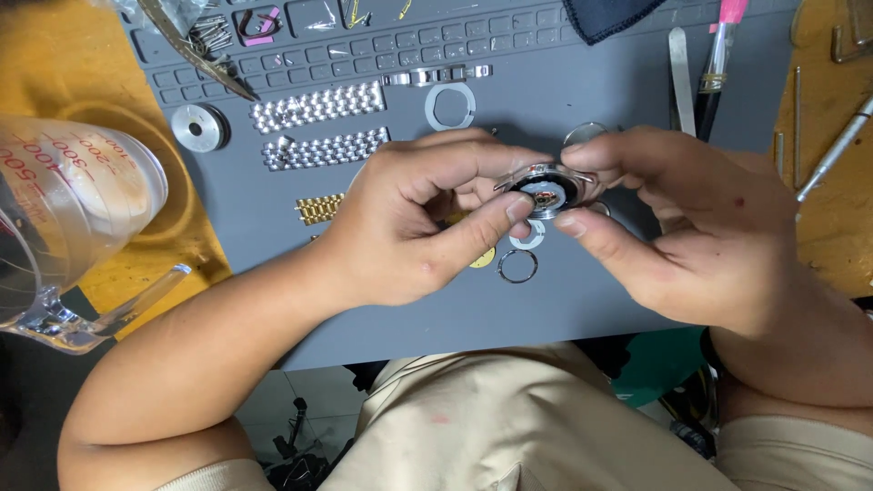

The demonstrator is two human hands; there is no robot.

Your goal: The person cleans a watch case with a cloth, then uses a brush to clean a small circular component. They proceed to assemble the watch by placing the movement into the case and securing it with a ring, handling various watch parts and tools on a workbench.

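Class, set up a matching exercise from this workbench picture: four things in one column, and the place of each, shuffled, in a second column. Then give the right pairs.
Things:
1. watch case
2. measuring jug
3. gold bracelet piece
4. pink-tipped tool

Places:
A. far right of the grey mat
B. between the fingertips of both hands
C. off the mat, at the left edge
D. on the mat, beside the left hand

Pairs: 1-B, 2-C, 3-D, 4-A

Your hands (546, 218) meet over the work mat (582, 300), holding the watch case (546, 189) between them. Bracelet links (318, 105) lie behind to your left; the measuring cup (64, 218) stands far left on the tabletop (55, 82).
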